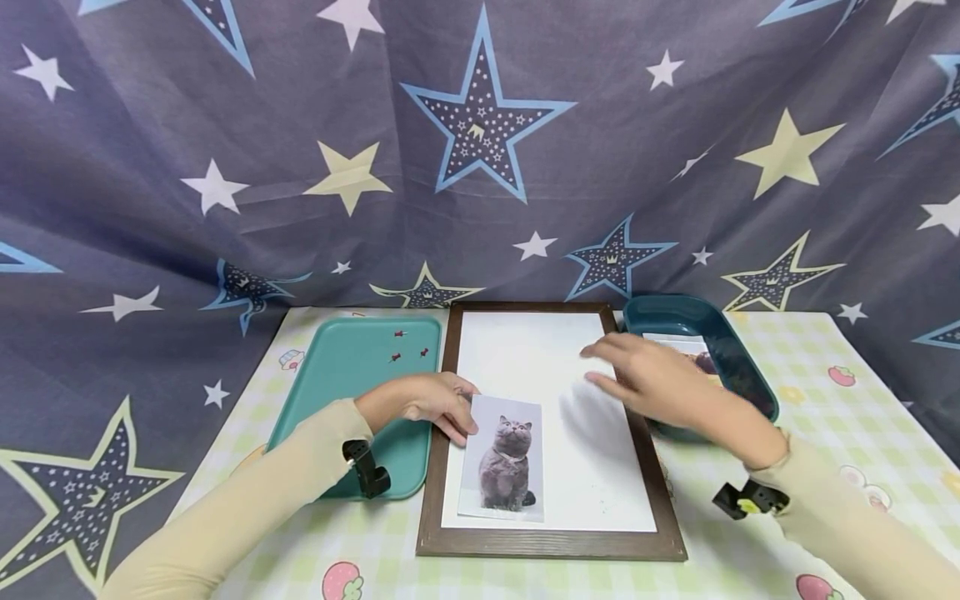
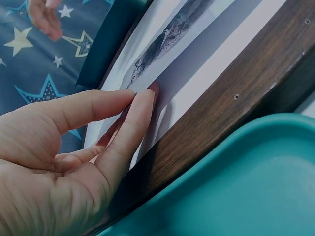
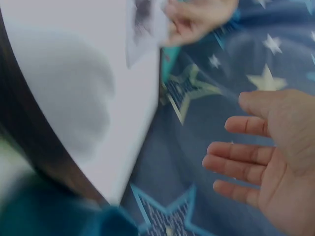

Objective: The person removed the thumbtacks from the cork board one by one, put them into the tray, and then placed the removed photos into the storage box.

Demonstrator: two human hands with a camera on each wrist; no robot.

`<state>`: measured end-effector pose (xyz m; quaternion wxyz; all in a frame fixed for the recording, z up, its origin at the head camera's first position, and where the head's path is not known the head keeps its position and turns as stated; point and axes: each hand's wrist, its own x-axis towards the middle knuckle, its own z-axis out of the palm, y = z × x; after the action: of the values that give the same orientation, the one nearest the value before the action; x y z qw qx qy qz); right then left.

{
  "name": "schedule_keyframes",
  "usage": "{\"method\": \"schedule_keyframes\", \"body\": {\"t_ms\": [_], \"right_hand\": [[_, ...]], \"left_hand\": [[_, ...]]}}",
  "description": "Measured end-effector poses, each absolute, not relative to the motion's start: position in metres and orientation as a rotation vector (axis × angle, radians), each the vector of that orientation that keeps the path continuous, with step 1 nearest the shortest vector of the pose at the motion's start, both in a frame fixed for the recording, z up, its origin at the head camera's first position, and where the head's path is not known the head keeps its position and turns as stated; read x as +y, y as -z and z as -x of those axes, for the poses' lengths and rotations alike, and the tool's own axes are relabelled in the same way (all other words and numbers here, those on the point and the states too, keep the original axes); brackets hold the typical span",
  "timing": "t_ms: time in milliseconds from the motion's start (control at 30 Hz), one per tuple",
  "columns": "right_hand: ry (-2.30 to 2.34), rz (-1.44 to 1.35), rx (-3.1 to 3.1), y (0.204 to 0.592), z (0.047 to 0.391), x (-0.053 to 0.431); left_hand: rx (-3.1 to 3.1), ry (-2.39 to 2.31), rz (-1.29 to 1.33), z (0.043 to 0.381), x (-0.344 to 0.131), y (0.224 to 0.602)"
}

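My left hand (image 1: 431, 402) pinches the upper left edge of a cat photo (image 1: 506, 462). The print shows a grey cat sitting upright, and it lies over the lower left of a white board (image 1: 555, 358) with a brown wooden frame (image 1: 551, 546). In the left wrist view, thumb and fingers (image 2: 140, 105) meet at the photo's edge, close over the board. Over the board's right side, my right hand (image 1: 656, 379) hovers with nothing in it. Its fingers (image 3: 236, 160) are extended and slightly spread in the right wrist view.
A teal tray (image 1: 341, 358) left of the frame carries several red push pins (image 1: 395, 357). To the right, a dark teal bin (image 1: 738, 367) holds another photo print (image 1: 682, 343), partly behind my right arm. A checked cloth (image 1: 817, 417) covers the table; a star-patterned curtain (image 1: 585, 225) hangs behind.
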<state>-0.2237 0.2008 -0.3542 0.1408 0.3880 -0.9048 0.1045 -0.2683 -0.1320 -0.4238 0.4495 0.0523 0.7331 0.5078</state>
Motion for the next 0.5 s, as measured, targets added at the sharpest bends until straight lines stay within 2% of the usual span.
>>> {"method": "schedule_keyframes", "body": {"t_ms": [267, 500], "right_hand": [[-0.32, -0.741, -2.738, 0.324, 0.243, 0.259], [-0.391, -0.536, -2.994, 0.32, 0.27, 0.302]], "left_hand": [[1.791, -1.267, -0.179, 0.269, -0.133, 0.426], [1.765, -1.261, -0.247, 0.271, -0.135, 0.427]]}}
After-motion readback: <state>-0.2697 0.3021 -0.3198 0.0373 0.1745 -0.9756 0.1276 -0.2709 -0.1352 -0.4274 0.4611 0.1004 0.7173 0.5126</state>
